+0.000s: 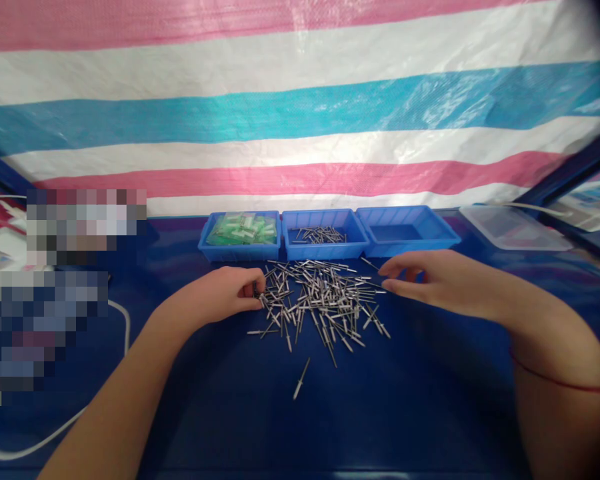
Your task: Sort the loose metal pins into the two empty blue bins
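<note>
A loose pile of silver blind rivets (330, 293) lies on the dark blue table. At the pile's left edge is my left hand (225, 293), its fingers curled in and closed around some rivets; how many is hidden. My right hand (430, 283) hovers by the right edge, thumb and forefinger apart around a small gap, close to the outermost rivets. One single rivet (301, 379) rests apart, in front of the pile. Behind it, the middle blue bin (325, 251) contains more rivets.
The left blue bin (240, 252) holds green-and-white packets; the right blue bin (410, 247) has no contents showing. A clear plastic lid (515, 230) lies at the right. A white cable (125, 320) runs along the left. Striped sheeting (300, 120) hangs behind.
</note>
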The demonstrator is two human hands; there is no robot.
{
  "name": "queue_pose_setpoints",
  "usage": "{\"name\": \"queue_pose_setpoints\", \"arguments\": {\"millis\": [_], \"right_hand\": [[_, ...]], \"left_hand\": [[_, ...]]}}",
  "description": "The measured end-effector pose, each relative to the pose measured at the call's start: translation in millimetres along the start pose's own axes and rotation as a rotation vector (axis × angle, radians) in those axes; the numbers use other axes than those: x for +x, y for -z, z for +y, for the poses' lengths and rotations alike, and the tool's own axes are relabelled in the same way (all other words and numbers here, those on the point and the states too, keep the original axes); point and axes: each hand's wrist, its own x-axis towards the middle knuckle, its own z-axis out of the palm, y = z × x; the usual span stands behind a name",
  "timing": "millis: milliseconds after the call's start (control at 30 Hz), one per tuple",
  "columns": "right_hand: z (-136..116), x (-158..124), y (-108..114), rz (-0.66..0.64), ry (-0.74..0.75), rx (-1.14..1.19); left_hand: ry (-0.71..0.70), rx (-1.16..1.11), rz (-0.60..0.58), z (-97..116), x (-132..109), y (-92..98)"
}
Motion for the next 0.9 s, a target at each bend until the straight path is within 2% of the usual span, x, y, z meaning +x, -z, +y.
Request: {"name": "queue_pose_setpoints", "arguments": {"millis": [100, 267, 467, 667, 900], "right_hand": [[-13.0, 1.4, -6.0, -0.025, 0.069, -0.065], [-46.8, 7.5, -31.4, -0.008, 0.293, -0.091], [-72.5, 14.8, -58.3, 0.061, 0.246, -0.201], [-76.7, 17.3, -60.7, 0.090, 0.188, -0.175], [-60.6, 20.4, -55.1, 0.120, 0.206, -0.017]], "left_hand": [[0.029, -0.002, -0.005, -4.5, -0.9, 0.1], [0.049, 0.004, -0.021, -6.0, 0.0, -0.9], [0.052, -0.007, -0.019, -5.1, 1.0, -0.5], [0.044, -0.013, -0.035, -11.7, -2.2, -1.4], [0.085, 0.005, -0.036, -16.2, -9.4, 3.0]]}}
